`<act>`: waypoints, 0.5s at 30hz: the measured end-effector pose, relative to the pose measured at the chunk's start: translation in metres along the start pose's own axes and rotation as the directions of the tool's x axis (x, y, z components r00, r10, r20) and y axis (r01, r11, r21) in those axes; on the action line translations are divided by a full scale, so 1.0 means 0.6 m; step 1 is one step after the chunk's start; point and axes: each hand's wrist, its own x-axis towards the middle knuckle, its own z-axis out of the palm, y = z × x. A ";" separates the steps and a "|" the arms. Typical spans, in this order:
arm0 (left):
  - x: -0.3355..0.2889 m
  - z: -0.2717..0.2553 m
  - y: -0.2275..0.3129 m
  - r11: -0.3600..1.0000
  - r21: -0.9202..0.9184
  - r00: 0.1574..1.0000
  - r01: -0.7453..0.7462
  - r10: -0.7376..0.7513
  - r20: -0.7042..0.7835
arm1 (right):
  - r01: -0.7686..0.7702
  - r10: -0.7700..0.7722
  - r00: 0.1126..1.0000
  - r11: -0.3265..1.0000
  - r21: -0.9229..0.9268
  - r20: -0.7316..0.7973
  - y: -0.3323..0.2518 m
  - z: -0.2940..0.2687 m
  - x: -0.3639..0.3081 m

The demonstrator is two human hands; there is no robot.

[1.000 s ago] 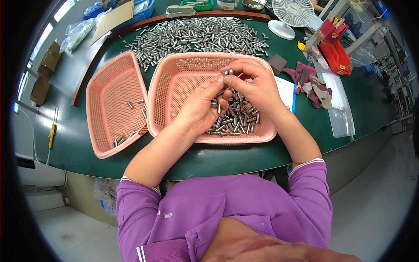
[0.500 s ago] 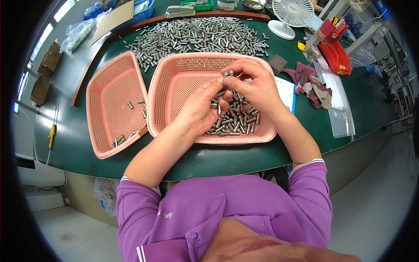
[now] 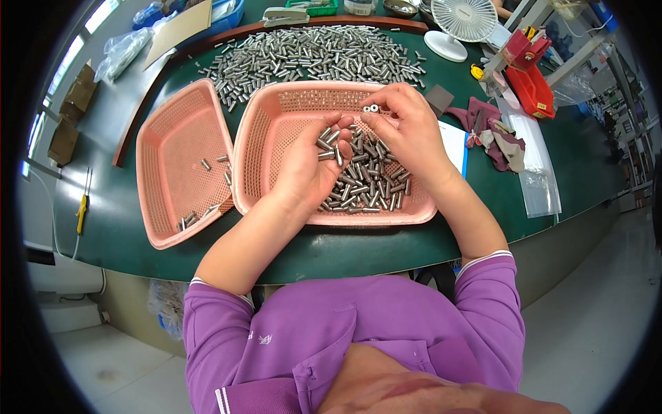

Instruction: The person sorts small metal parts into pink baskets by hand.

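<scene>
Over the larger pink plastic basket [image 3: 265, 138], my left hand [image 3: 307, 162] is cupped palm up around several short metal pins [image 3: 329, 141]. My right hand [image 3: 407, 127] is at the basket's far right, pinching two small metal pins [image 3: 371, 108] between thumb and fingers, their round ends with dark centres showing. Below both hands, a heap of loose metal pins [image 3: 372, 183] fills the right part of this basket. A smaller pink basket [image 3: 183, 152] stands close by on the left, with a few pins along its right side and near corner.
A wide pile of metal pins [image 3: 310, 55] covers the table beyond the baskets. A white fan [image 3: 463, 21], a red bin [image 3: 531, 93], cloth gloves [image 3: 500, 141] and plastic bags [image 3: 538, 176] lie to the right. A yellow-handled tool [image 3: 82, 214] lies at the left.
My hands have parted. The left has drawn back left and lower with pins in the palm; the right has turned the pinched pins so their ends show.
</scene>
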 end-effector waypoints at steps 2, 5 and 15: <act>0.000 0.003 -0.001 0.999 -0.021 0.999 -0.039 0.039 -0.035 | 0.000 0.008 0.997 0.995 -0.102 0.081 0.011 0.003 -0.008; 0.000 0.009 -0.005 0.993 -0.027 0.990 -0.114 0.111 -0.083 | -0.002 0.060 0.971 0.970 -0.243 0.232 0.021 0.008 -0.019; 0.004 0.008 -0.006 0.982 -0.040 0.977 -0.187 0.182 -0.107 | 0.367 -0.365 0.925 0.930 -0.003 0.110 -0.018 0.009 -0.002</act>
